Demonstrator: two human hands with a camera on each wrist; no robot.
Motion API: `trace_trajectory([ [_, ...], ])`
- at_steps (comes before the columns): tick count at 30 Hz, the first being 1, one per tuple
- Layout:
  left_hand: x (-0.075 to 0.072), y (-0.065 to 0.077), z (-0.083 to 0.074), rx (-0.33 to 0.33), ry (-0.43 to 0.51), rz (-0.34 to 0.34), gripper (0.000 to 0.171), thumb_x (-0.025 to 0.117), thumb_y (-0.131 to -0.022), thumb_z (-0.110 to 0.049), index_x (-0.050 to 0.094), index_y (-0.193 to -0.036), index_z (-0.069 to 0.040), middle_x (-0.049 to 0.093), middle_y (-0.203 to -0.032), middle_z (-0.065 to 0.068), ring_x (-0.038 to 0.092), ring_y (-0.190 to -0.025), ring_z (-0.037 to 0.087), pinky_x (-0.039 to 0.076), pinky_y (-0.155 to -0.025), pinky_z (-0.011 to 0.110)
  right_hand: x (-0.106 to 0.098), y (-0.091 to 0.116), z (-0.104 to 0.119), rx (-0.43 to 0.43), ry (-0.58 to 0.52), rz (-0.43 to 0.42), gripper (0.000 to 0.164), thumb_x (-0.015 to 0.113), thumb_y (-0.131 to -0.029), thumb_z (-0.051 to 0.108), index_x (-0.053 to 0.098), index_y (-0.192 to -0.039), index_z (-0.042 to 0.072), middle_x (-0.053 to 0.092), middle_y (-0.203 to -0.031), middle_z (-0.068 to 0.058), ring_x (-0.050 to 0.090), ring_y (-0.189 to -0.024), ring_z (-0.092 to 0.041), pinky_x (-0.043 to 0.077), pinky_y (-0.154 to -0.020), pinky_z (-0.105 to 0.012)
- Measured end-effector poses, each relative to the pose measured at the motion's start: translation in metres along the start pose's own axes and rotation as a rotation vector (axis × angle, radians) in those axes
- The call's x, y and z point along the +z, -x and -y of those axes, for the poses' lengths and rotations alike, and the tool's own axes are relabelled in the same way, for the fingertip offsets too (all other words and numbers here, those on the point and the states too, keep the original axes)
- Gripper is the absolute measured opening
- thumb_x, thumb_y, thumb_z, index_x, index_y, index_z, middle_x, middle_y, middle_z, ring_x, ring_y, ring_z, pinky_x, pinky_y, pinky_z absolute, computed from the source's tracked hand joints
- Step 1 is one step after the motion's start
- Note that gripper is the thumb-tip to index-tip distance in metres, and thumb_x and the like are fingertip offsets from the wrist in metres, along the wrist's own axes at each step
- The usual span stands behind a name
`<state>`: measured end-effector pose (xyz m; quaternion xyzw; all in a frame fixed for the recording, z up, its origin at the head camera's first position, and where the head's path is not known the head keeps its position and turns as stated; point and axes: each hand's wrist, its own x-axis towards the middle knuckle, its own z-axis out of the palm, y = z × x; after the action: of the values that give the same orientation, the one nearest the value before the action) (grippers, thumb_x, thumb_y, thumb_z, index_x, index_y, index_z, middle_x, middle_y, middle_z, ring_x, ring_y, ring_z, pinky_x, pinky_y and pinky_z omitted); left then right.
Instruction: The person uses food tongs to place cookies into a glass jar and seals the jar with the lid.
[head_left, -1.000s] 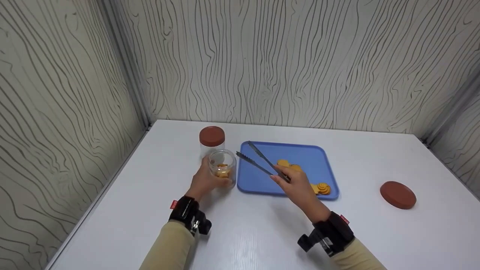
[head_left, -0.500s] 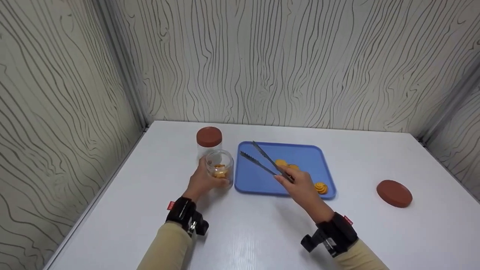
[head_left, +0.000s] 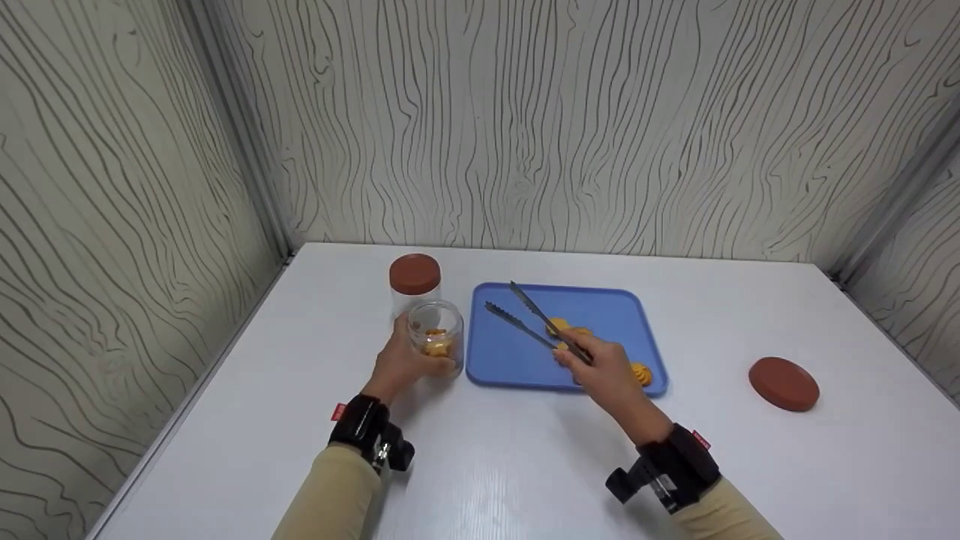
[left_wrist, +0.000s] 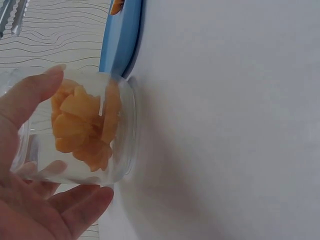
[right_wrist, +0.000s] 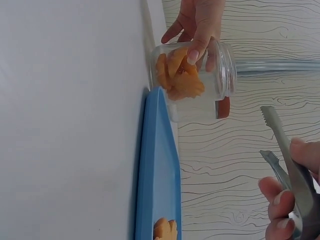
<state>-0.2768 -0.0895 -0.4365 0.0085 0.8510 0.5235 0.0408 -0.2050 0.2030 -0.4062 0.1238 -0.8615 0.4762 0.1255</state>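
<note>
My left hand (head_left: 405, 360) grips an open clear glass jar (head_left: 456, 330), thumb on one side and fingers round the other. Inside lie several orange-yellow cookies (left_wrist: 80, 120), heaped at the bottom. In my right hand (head_left: 606, 375) is a pair of metal tongs (head_left: 532, 315), held above the blue tray (head_left: 510, 367). The tong tips stand apart with nothing between them and point toward the jar side. On the tray are more cookies (head_left: 640, 373), partly hidden by the right hand; one with a swirled top shows near the front right corner.
Behind the held jar stands a second jar with a red-brown lid (head_left: 415, 274). A loose red-brown lid (head_left: 784, 383) lies on the white table (head_left: 480, 465) at the right. Patterned panels (head_left: 480, 135) rise at the back and sides.
My right hand with the tongs has shifted slightly right over the tray, covering more of the swirled cookie. The left hand still holds the jar; the head view has drifted a little.
</note>
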Motion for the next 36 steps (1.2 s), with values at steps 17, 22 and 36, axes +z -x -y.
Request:
trace_trajectory([
  [17,0.001,-0.001,-0.001,0.001,-0.004,0.007,0.109,0.089,-0.066,-0.019,0.021,-0.150,-0.007,0.042,-0.144,0.020,0.039,-0.132,0.035,0.032,-0.108,0.052,-0.018,0.008,-0.007,0.003,0.062,-0.048,0.036,0.066,-0.091,0.009,0.063,-0.124,-0.005,0.066,-0.084,-0.007,0.042,-0.057,-0.010,0.035,-0.052,-0.024],
  [22,0.000,0.000,0.000,0.003,0.004,0.007,0.109,0.089,-0.066,-0.019,0.021,-0.150,-0.007,0.043,-0.144,0.019,0.039,-0.132,0.034,0.031,-0.108,0.053,-0.023,0.009,-0.010,0.008,0.056,-0.039,0.036,0.066,-0.092,0.010,0.062,-0.125,-0.005,0.056,-0.069,-0.004,0.040,-0.053,-0.008,0.034,-0.051,-0.023],
  [36,0.000,0.002,0.002,0.027,-0.017,-0.008,0.109,0.089,-0.065,-0.021,0.021,-0.149,-0.004,0.044,-0.142,0.021,0.041,-0.130,0.035,0.033,-0.107,0.051,-0.035,0.014,-0.014,0.078,0.104,-0.034,0.038,0.064,-0.094,0.013,0.060,-0.126,-0.007,0.057,-0.074,-0.008,0.044,-0.059,-0.013,0.037,-0.054,-0.025],
])
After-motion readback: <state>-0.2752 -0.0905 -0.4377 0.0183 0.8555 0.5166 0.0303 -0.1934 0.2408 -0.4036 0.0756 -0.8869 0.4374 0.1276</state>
